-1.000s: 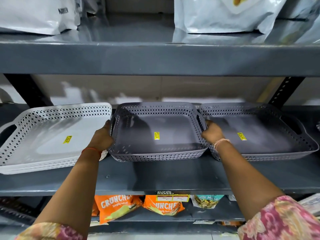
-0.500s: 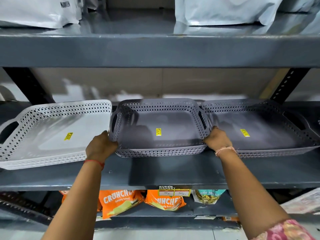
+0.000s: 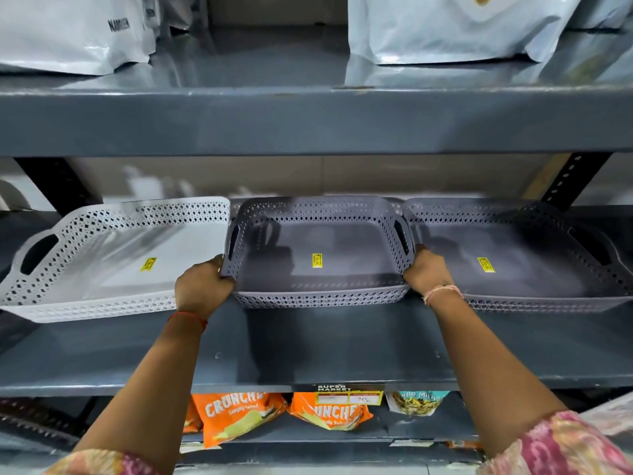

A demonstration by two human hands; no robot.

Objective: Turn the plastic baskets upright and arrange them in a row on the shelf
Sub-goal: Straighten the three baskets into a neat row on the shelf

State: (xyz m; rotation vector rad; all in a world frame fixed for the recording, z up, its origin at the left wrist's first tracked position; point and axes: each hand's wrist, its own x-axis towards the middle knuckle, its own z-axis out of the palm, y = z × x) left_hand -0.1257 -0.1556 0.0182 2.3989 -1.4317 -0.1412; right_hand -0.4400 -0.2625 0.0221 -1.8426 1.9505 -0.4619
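Three shallow perforated plastic baskets stand upright in a row on the grey middle shelf (image 3: 308, 347). A white basket (image 3: 102, 269) is on the left, a grey basket (image 3: 318, 234) in the middle and another grey basket (image 3: 534, 255) on the right. Each has a yellow sticker inside. My left hand (image 3: 202, 286) grips the middle basket's front left corner. At its front right corner my right hand (image 3: 428, 272) holds the rim, between it and the right basket.
An upper shelf (image 3: 308, 121) overhangs the baskets and carries large white bags (image 3: 445, 25). Below the middle shelf lie orange snack packets (image 3: 236, 413). Black perforated uprights (image 3: 568, 180) stand at the back corners. The shelf's front strip is bare metal.
Both hands slid from the middle basket's side handles to its front corners. The basket now sits a little further back, with its front edge nearer the line of the others.
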